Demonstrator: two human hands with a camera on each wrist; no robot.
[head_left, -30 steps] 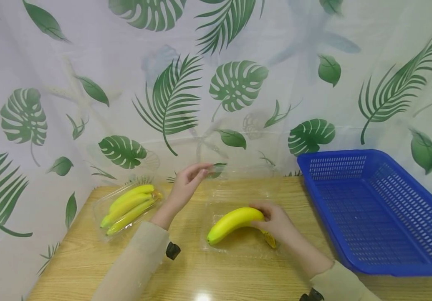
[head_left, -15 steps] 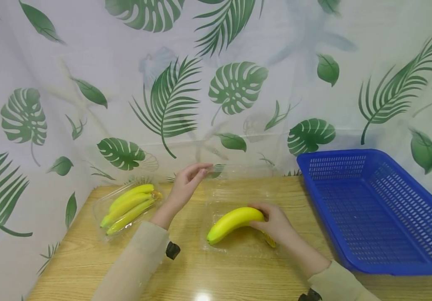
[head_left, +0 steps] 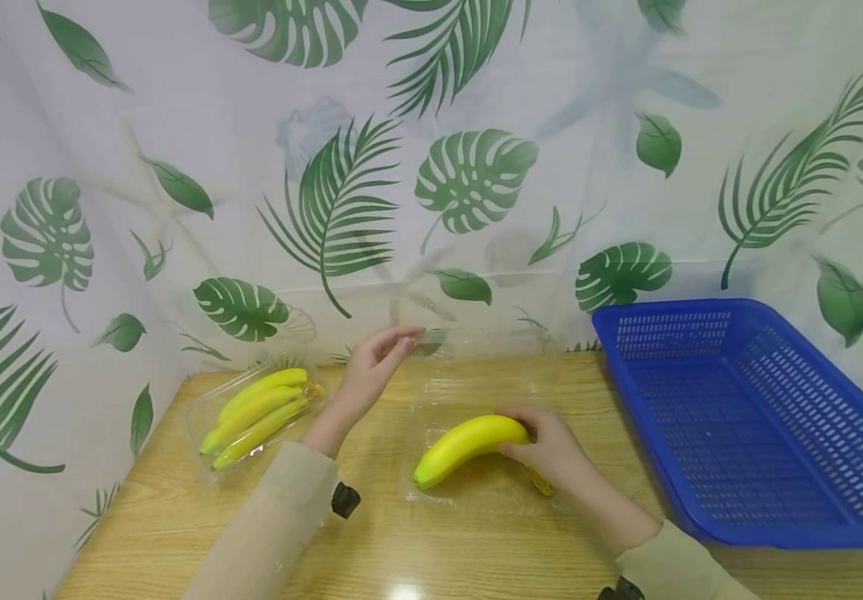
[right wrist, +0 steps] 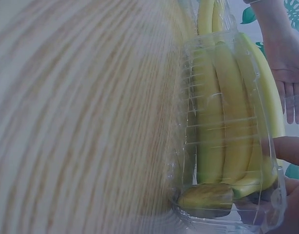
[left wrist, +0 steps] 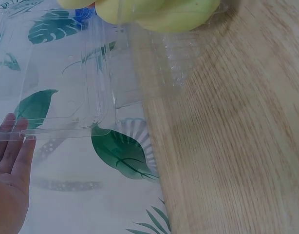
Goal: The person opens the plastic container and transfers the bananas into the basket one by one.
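A clear plastic clamshell box [head_left: 476, 504] lies open on the table with its lid [head_left: 487, 342] raised at the back. Inside lies a bunch of bananas [head_left: 464, 446]; in the right wrist view several bananas [right wrist: 232, 112] show through the box wall, stem end near the hand. My right hand [head_left: 554, 450] grips the bunch at its stem end, thumb in front and fingers behind. At the lid's left edge, my left hand [head_left: 373, 367] touches it; the left wrist view shows its fingers [left wrist: 10, 151] straight against the clear lid edge.
To the left stands another clear box holding several bananas [head_left: 258, 417]. A large blue plastic basket [head_left: 757, 433] takes up the right side. Behind the wooden table [head_left: 371, 542] hangs a leaf-patterned cloth [head_left: 476, 83].
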